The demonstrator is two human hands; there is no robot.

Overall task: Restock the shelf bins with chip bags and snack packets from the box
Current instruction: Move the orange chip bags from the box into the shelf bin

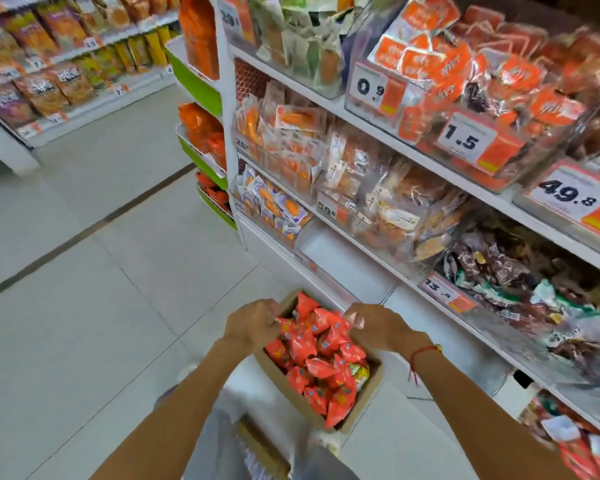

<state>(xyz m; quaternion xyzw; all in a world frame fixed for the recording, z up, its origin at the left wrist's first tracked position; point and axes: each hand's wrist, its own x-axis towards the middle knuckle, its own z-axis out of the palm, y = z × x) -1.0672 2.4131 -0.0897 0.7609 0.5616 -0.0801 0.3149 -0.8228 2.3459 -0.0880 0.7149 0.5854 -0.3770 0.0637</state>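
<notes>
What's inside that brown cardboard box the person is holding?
The brown cardboard box is heaped with small red snack packets, plus one yellowish packet near the right wall. Anything beneath the top layer is covered.

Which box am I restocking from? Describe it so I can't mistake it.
Look at the floor in front of the white shelving. The open cardboard box there is heaped with red snack packets, both hands at its far rim. Every other container here is a clear shelf bin.

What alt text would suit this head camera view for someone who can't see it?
A person's left hand and right hand grip the far end of a cardboard box full of red snack packets, beside shelf bins of packaged snacks.
</notes>
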